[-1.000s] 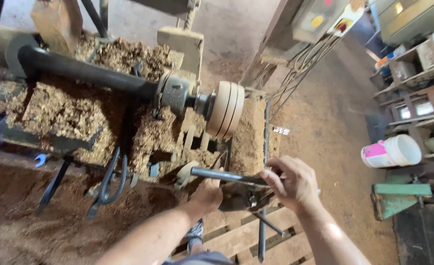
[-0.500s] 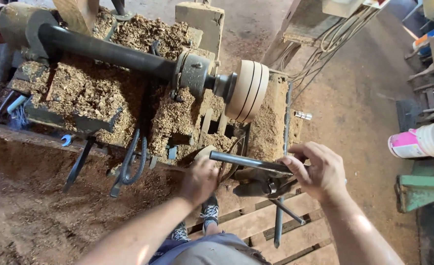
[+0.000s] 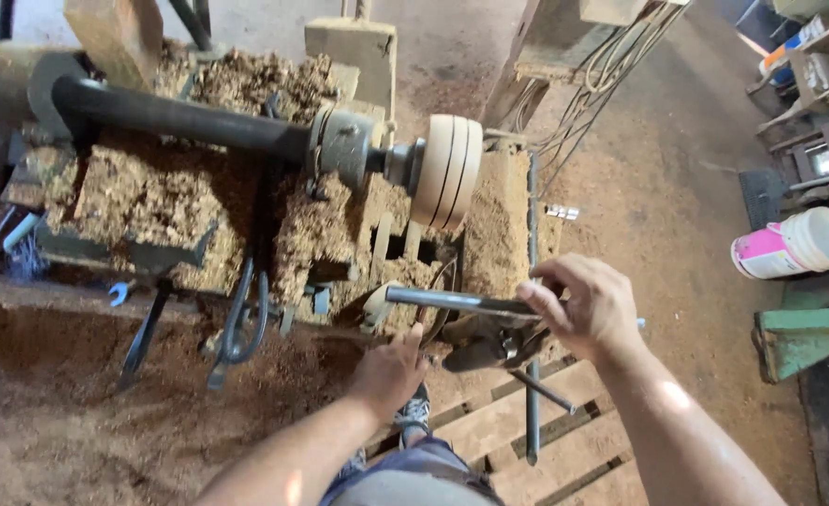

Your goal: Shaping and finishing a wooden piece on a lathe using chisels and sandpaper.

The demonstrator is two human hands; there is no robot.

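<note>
Long grey metal bar (image 3: pixel 452 301) lies 9-to-3 o'clock; right hand (image 3: pixel 588 309) pinches its 3 o'clock end. Left hand (image 3: pixel 391 370) at 6 o'clock under it, grip curled, holding unclear.

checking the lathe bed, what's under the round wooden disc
Under the wooden disc lie heaped wood shavings over slatted parts of the lathe; the bed beneath is mostly buried.

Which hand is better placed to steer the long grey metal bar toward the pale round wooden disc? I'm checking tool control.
Right, probably. The right hand grips the long grey metal bar at its near end, while the left hand sits lower beneath it. The pale round wooden disc lies ahead.
</note>
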